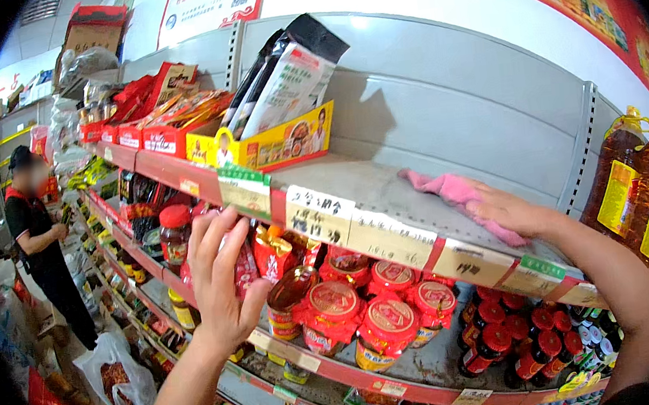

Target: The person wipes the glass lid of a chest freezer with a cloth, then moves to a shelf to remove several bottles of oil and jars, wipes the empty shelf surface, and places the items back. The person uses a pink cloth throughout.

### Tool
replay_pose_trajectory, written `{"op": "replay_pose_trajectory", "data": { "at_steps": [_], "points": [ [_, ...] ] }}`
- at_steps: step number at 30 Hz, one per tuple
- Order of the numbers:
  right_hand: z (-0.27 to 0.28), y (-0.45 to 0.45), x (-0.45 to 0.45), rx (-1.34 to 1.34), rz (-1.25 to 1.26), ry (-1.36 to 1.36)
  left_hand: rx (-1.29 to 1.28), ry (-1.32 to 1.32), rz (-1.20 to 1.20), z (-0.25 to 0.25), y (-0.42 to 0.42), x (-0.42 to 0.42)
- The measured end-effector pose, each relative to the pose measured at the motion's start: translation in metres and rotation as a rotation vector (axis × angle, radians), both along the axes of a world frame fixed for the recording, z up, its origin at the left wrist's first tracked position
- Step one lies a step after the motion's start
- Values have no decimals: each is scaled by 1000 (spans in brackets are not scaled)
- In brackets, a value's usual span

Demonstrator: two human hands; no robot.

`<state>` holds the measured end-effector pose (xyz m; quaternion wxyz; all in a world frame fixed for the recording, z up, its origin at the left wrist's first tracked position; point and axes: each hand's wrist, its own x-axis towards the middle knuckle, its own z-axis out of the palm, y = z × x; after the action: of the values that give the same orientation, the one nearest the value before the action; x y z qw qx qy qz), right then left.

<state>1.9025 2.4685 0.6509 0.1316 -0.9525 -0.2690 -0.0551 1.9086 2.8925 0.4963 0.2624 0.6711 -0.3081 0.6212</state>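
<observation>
My right hand (503,206) presses a pink cloth (455,190) against the grey metal top shelf (352,182). The cloth lies crumpled under the palm, and one end trails off to the left. In front of the shelf's red edge, my left hand (222,271) is raised with its fingers apart and nothing in it. Its fingertips are close to a green and cream price label (244,189); whether they touch the edge I cannot tell. Left of the cloth stands a yellow display carton (295,138) holding black and white packets (289,83).
Red-capped jars (385,319) crowd the shelf below. Large oil bottles (618,174) stand at the far right. Red boxes of sachets (166,138) line the upper left. A person (37,230) stands in the aisle at left, near a white plastic bag (121,371) on the floor.
</observation>
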Motion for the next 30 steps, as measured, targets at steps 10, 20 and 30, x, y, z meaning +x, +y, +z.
{"op": "replay_pose_trajectory", "data": {
  "at_steps": [10, 20, 30],
  "points": [
    [10, 22, 27, 23, -30, 184, 76, -63, 92, 58, -29, 60],
    [-16, 91, 237, 92, 70, 86, -5, -110, 99, 58, -39, 65],
    [-26, 204, 116, 66, 770, -315, -17, -137, 153, 53, -37, 72]
  ]
}}
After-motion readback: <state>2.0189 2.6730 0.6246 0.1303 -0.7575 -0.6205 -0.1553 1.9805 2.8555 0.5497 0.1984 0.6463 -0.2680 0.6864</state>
